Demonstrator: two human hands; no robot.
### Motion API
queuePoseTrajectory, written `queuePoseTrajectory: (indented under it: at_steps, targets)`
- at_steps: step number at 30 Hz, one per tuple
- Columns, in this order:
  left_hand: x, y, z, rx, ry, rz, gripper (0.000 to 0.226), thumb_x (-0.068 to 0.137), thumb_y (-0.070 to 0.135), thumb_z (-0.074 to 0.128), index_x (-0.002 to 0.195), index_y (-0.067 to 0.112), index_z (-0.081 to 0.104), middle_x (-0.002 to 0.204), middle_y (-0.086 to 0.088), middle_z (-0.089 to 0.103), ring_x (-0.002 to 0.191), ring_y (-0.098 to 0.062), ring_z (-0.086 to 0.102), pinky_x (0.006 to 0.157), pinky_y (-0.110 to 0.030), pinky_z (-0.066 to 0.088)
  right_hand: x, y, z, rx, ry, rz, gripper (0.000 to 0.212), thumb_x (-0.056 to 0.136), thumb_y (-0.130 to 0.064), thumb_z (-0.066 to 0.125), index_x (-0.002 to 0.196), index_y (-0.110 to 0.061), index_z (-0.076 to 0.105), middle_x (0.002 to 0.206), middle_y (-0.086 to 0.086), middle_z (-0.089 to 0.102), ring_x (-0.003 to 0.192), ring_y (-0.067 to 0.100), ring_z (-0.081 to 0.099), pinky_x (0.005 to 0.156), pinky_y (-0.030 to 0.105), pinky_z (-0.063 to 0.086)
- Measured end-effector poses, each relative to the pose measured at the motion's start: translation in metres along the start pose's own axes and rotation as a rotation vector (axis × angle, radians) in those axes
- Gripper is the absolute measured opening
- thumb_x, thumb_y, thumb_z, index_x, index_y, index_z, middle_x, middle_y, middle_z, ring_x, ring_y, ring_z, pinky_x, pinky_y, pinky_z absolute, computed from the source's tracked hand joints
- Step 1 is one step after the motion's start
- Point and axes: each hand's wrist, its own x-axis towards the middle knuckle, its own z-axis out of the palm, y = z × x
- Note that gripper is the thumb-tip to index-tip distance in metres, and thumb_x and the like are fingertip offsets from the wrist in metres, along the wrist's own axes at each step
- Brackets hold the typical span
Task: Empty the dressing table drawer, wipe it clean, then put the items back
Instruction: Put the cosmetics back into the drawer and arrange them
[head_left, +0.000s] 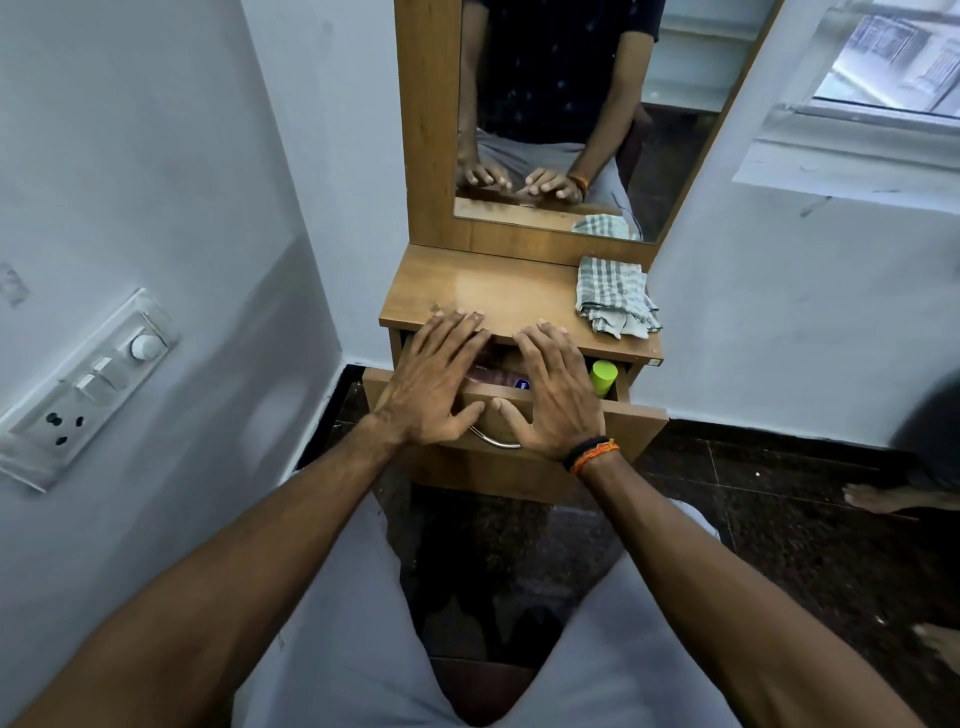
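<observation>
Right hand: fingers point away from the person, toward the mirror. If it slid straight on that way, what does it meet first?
The right hand already has fingertips on the tabletop edge, above the open drawer. Straight ahead is bare wood, then probably the mirror frame. The checked cloth lies off to the right, likely missed.

Landmark: dressing table top (498, 291). Mirror (571, 104) upright behind top, at its rear edge. Folded cloth (615, 296) on top, right end, one corner overhanging front edge. Drawer (639, 431) below top, pulled out toward viewer. Bottle (603, 378) in drawer, right end, under top's front edge. Flat packet (498, 382) in drawer, left of bottle, largely hidden. Left hand (434, 384) and right hand (553, 395) side by side above drawer, fingertips on top's front edge. Handle (493, 441) on drawer front, below hands. Switchboard (88, 389) on wall well left of top.
</observation>
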Motion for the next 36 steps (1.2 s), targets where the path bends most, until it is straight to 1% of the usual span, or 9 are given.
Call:
queuePoseTrajectory:
  at_steps: [3, 6, 10, 14, 17, 19, 24, 30, 36]
  targets:
    - [0.007, -0.013, 0.002, 0.041, -0.049, -0.012, 0.099, 0.077, 0.051, 0.061, 0.156, 0.005, 0.024, 0.166, -0.014, 0.015, 0.155, -0.030, 0.007, 0.124, -0.053, 0.009, 0.009, 0.007, 0.005, -0.058, -0.053, -0.020, 0.088, 0.082, -0.058, 0.055, 0.148, -0.002, 0.037, 0.151, 0.017, 0.039, 0.147, 0.032, 0.026, 0.121, 0.051, 0.018]
    - [0.012, -0.018, 0.005, 0.061, -0.099, -0.026, 0.097, 0.079, 0.049, 0.060, 0.156, 0.004, 0.023, 0.165, -0.015, 0.016, 0.154, -0.030, 0.009, 0.125, -0.052, 0.008, 0.018, 0.012, 0.011, -0.111, -0.127, 0.003, 0.091, 0.084, -0.064, 0.049, 0.149, -0.002, 0.036, 0.154, 0.018, 0.036, 0.148, 0.032, 0.025, 0.122, 0.051, 0.017]
    - [0.019, -0.020, 0.011, 0.029, -0.124, -0.041, 0.087, 0.084, 0.043, 0.059, 0.156, 0.008, 0.025, 0.163, -0.014, 0.024, 0.153, -0.029, 0.015, 0.126, -0.047, 0.005, 0.028, 0.018, 0.018, -0.131, -0.192, 0.023, 0.090, 0.085, -0.067, 0.047, 0.148, -0.004, 0.038, 0.153, 0.018, 0.039, 0.144, 0.033, 0.032, 0.122, 0.049, 0.019]
    - [0.027, -0.021, 0.014, 0.011, -0.123, -0.053, 0.080, 0.089, 0.037, 0.061, 0.157, 0.011, 0.026, 0.163, -0.014, 0.026, 0.152, -0.030, 0.018, 0.126, -0.043, 0.003, 0.037, 0.018, 0.020, -0.101, -0.176, 0.045, 0.084, 0.084, -0.059, 0.060, 0.146, -0.005, 0.041, 0.150, 0.018, 0.043, 0.141, 0.033, 0.037, 0.122, 0.046, 0.023]
    - [0.033, -0.020, 0.015, 0.014, -0.109, -0.073, 0.077, 0.091, 0.033, 0.062, 0.156, 0.011, 0.028, 0.162, -0.014, 0.027, 0.151, -0.030, 0.021, 0.124, -0.039, 0.000, 0.041, 0.020, 0.023, -0.085, -0.150, 0.065, 0.080, 0.084, -0.054, 0.065, 0.144, -0.006, 0.045, 0.148, 0.017, 0.046, 0.139, 0.032, 0.041, 0.120, 0.045, 0.027]
    - [0.036, -0.021, 0.016, 0.021, -0.100, -0.082, 0.075, 0.092, 0.031, 0.063, 0.156, 0.011, 0.028, 0.162, -0.014, 0.028, 0.151, -0.030, 0.022, 0.124, -0.038, 0.002, 0.042, 0.021, 0.025, -0.086, -0.129, 0.070, 0.077, 0.084, -0.052, 0.067, 0.142, -0.006, 0.048, 0.146, 0.016, 0.048, 0.137, 0.031, 0.044, 0.119, 0.044, 0.029]
    - [0.043, -0.023, 0.018, 0.046, -0.093, -0.122, 0.075, 0.093, 0.031, 0.063, 0.156, 0.013, 0.027, 0.162, -0.012, 0.028, 0.151, -0.028, 0.023, 0.125, -0.039, 0.007, 0.045, 0.026, 0.031, -0.118, -0.087, 0.079, 0.073, 0.086, -0.052, 0.066, 0.140, -0.006, 0.051, 0.145, 0.017, 0.050, 0.136, 0.031, 0.046, 0.118, 0.045, 0.031]
    - [0.050, -0.023, 0.024, 0.092, -0.099, -0.177, 0.075, 0.096, 0.033, 0.059, 0.158, 0.013, 0.021, 0.165, -0.010, 0.021, 0.153, -0.024, 0.016, 0.126, -0.037, 0.005, 0.045, 0.024, 0.036, -0.179, -0.041, 0.110, 0.071, 0.089, -0.052, 0.064, 0.140, -0.004, 0.050, 0.145, 0.018, 0.050, 0.137, 0.031, 0.046, 0.117, 0.045, 0.034]
    - [0.053, -0.025, 0.026, 0.136, -0.119, -0.199, 0.075, 0.097, 0.035, 0.057, 0.158, 0.013, 0.019, 0.165, -0.008, 0.021, 0.154, -0.023, 0.016, 0.126, -0.037, 0.005, 0.046, 0.025, 0.040, -0.204, -0.001, 0.104, 0.071, 0.088, -0.053, 0.065, 0.138, -0.004, 0.052, 0.143, 0.018, 0.053, 0.134, 0.031, 0.050, 0.115, 0.045, 0.037]
